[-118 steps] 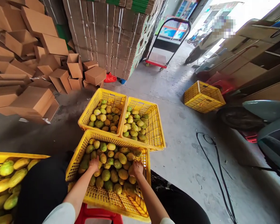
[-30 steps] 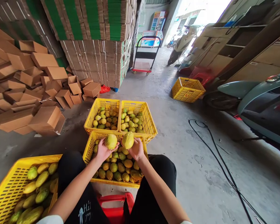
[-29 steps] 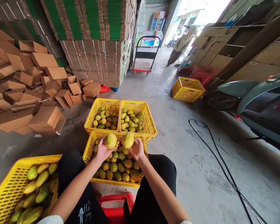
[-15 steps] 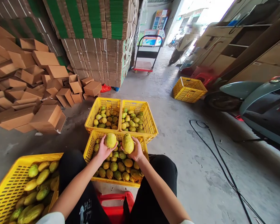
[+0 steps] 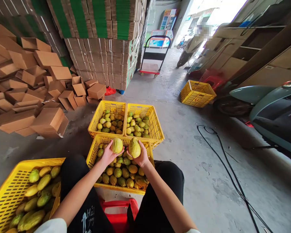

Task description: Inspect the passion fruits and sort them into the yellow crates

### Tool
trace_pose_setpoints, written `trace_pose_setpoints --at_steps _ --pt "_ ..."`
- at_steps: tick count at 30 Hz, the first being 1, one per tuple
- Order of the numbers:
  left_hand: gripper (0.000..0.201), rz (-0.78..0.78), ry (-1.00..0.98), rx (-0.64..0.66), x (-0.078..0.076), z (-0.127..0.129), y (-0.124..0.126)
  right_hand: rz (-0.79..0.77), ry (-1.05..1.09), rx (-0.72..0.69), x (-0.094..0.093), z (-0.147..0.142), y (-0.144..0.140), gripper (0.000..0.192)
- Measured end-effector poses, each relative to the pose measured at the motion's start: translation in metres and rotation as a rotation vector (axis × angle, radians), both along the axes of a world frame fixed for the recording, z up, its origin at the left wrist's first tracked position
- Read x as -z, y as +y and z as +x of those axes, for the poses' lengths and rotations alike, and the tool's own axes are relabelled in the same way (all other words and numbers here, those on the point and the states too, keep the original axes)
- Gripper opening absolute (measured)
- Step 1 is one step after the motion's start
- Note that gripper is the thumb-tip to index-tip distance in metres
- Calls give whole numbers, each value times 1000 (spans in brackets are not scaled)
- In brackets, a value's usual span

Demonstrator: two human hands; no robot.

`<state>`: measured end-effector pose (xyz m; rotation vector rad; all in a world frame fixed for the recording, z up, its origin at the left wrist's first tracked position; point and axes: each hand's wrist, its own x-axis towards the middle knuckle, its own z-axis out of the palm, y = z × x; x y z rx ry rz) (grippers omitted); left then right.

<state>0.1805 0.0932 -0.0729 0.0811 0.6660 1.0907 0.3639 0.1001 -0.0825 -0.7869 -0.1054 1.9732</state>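
Left grip [image 5: 107, 155] is cupping a yellow fruit [image 5: 117, 146], right grip [image 5: 143, 156] is holding a lumpier fruit [image 5: 134, 148], both hanging above the middle crate [image 5: 118, 189]. I'm guessing they're fairly light, firm but bruising easily; cradling fat middles is looking safest.

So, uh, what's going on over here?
A person is holding a rounded fruit in the left grip and a lumpier fruit in the right grip, side by side with a small gap between them. Both are over a yellow crate holding more fruit. Two partly filled crates stand just beyond it, and a side crate with longer fruit is on the person's left.
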Motion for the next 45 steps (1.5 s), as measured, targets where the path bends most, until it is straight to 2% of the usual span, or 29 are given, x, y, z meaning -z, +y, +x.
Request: trace_pose_setpoints --at_steps 3,8,10,15,18,24,28,34,40,45 --pt "30 -4 8 -6 -1 1 -1 39 29 14 -3 3 1 26" --pt "27 29 -26 -12 1 -2 -2 233 102 -6 -14 9 4 29" --pt "26 36 -55 -27 2 -4 -2 251 100 8 -16 9 5 29" --pt "23 44 -105 -76 1 -3 -2 66 38 62 -12 10 6 27" --pt "28 35 -58 -114 -1 -1 -1 4 16 71 -8 12 6 31" --pt "33 -49 27 -152 -3 -3 3 19 39 123 -5 12 7 22" --pt "32 -68 46 -131 -3 -4 3 103 100 156 -6 10 6 28" --pt "36 -27 -5 -104 -4 -4 0 217 108 79 -7 8 5 35" --pt "40 -19 -116 -111 -1 -5 -1 39 -7 75 -5 5 5 30" --pt "32 28 -84 -63 0 -5 0 7 3 145 -8 5 5 26"
